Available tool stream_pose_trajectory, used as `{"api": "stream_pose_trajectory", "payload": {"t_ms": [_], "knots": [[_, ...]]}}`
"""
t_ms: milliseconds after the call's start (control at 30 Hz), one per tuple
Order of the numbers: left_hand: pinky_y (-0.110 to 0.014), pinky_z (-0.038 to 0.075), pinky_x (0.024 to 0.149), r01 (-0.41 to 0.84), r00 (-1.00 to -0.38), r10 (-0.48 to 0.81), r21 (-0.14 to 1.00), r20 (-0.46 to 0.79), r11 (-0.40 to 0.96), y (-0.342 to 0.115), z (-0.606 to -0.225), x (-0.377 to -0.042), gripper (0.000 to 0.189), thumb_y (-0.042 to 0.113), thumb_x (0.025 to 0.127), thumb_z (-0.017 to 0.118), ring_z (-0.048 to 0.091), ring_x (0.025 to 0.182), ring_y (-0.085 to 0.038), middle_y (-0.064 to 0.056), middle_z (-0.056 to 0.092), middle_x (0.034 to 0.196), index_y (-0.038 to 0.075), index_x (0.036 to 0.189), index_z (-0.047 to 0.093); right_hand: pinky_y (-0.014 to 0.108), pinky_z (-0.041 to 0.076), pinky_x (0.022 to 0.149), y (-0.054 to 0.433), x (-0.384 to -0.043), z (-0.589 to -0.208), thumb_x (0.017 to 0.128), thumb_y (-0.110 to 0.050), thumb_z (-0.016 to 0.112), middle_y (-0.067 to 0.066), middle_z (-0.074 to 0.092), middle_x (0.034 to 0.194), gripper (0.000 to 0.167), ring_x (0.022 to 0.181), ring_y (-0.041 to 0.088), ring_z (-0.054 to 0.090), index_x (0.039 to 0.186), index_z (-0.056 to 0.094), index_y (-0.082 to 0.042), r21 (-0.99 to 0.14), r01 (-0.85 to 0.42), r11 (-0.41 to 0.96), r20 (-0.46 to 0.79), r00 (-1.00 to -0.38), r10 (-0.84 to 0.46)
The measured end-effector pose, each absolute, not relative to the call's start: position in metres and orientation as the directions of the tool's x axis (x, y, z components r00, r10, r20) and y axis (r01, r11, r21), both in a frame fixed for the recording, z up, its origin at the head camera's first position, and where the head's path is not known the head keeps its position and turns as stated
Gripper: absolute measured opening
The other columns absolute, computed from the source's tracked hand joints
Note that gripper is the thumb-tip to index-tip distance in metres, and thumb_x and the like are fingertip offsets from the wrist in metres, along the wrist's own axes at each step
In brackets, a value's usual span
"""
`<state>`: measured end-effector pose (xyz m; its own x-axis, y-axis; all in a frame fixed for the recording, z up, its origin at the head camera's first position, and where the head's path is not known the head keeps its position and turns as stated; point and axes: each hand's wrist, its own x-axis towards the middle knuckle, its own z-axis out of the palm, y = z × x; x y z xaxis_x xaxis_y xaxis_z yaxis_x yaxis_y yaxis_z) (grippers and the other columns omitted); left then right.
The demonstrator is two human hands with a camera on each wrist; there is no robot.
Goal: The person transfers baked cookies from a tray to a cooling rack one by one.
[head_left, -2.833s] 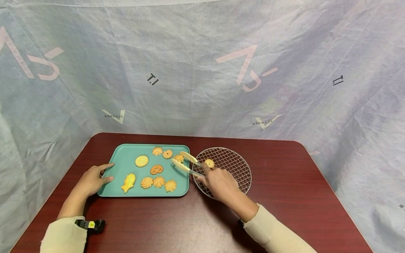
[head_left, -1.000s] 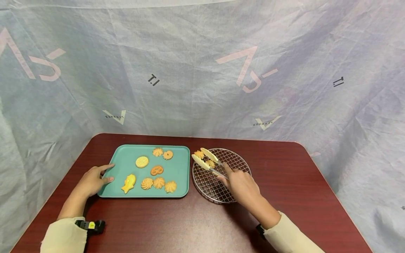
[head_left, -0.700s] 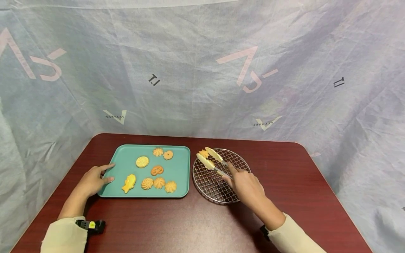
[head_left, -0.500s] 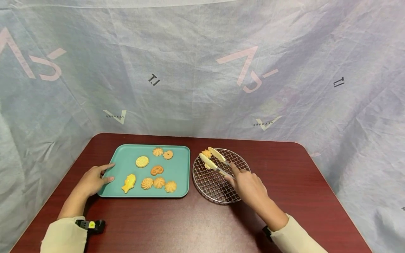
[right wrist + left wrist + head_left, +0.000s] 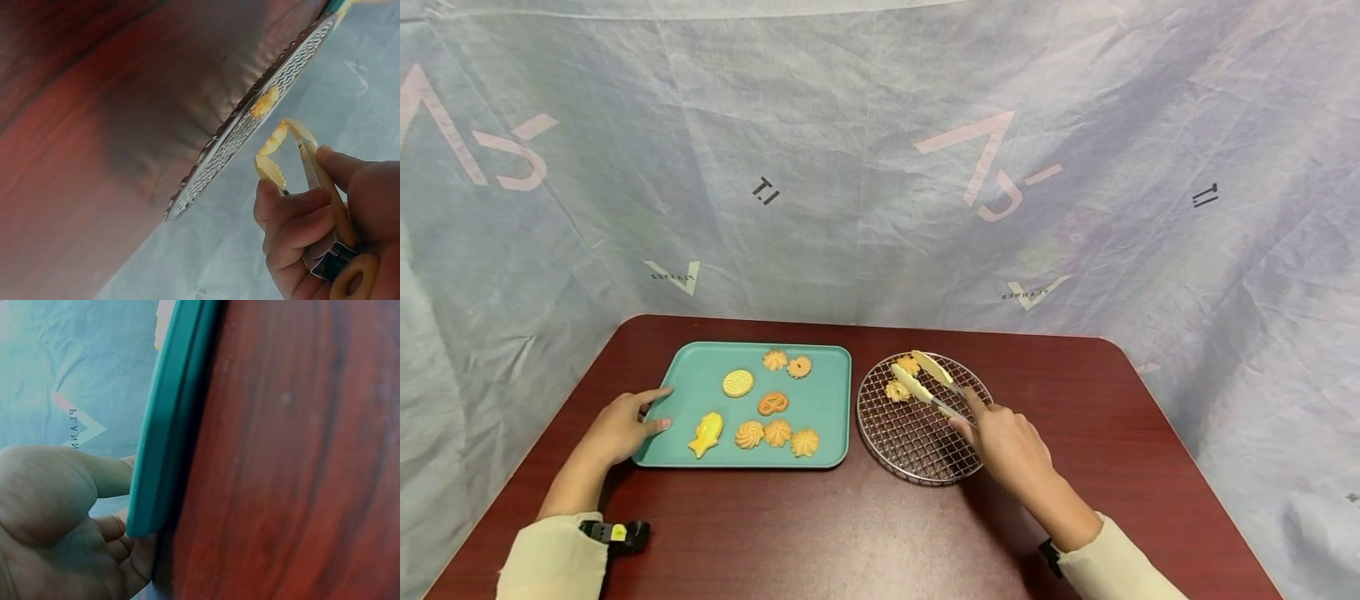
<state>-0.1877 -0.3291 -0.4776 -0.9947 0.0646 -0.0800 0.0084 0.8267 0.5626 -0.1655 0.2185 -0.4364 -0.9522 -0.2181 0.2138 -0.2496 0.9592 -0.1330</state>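
My right hand [image 5: 1011, 446] holds tongs [image 5: 913, 383] with cream tips and metal arms over the round wire rack [image 5: 917, 437]. Between the tips is a ridged golden cookie [image 5: 908, 365]; the right wrist view shows this pinched cookie [image 5: 273, 141] raised off the mesh. One flower-shaped cookie [image 5: 897, 391] lies on the rack, just in front of the tongs. At the left edge of the teal tray [image 5: 681, 375], my left hand [image 5: 617, 429] grips the rim, thumb on top. In the left wrist view, its other fingers [image 5: 119, 544] curl by the tray's edge.
Several cookies lie on the tray, among them a yellow fish-shaped one [image 5: 706, 434], a pretzel [image 5: 772, 403] and a round pale one [image 5: 737, 383]. Tray and rack stand side by side on a dark red table [image 5: 820, 533], with a grey cloth [image 5: 850, 208] hanging behind.
The tongs picked a cookie off the tray's right side and carried it right, over the rack. Lately they have slid farther right, past the lying cookie. My left hand stays put.
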Motion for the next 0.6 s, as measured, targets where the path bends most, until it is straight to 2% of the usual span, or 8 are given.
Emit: {"api": "stream_pose_trajectory", "payload": {"t_ms": [133,367,600], "knots": [[-0.052,0.05,0.076,0.01,-0.994,0.069,0.564,-0.083,0.826,-0.329,-0.477,-0.187,0.058,0.012,0.1,0.068,0.055,0.102,-0.047,-0.041,0.049,0.123,-0.009,0.15,0.046,0.05,0.053,0.053,0.223,-0.166,-0.438,0.102,-0.04,0.066,0.024,0.073,0.094,0.055,0.062,0.04,0.067,0.145,0.057,-0.007,-0.115,-0.254,0.96,0.216,-0.95,-0.226],[-0.05,0.05,0.075,0.01,-0.994,0.068,0.564,-0.082,0.826,-0.329,-0.476,-0.187,0.058,0.012,0.1,0.068,0.055,0.101,-0.045,-0.04,0.049,0.123,-0.008,0.149,0.046,0.045,0.047,0.044,0.232,-0.167,-0.442,0.101,-0.039,0.068,0.017,0.066,0.075,0.044,0.052,0.036,0.06,0.133,0.06,-0.01,-0.102,-0.249,0.963,0.227,-0.948,-0.221],[-0.048,0.049,0.074,0.007,-0.994,0.068,0.564,-0.086,0.826,-0.329,-0.475,-0.186,0.058,0.012,0.1,0.069,0.055,0.098,-0.043,-0.039,0.05,0.121,-0.009,0.149,0.046,0.046,0.048,0.046,0.236,-0.166,-0.443,0.1,-0.04,0.069,0.019,0.065,0.076,0.048,0.051,0.036,0.059,0.137,0.06,-0.009,-0.088,-0.241,0.966,0.223,-0.95,-0.217]]}}
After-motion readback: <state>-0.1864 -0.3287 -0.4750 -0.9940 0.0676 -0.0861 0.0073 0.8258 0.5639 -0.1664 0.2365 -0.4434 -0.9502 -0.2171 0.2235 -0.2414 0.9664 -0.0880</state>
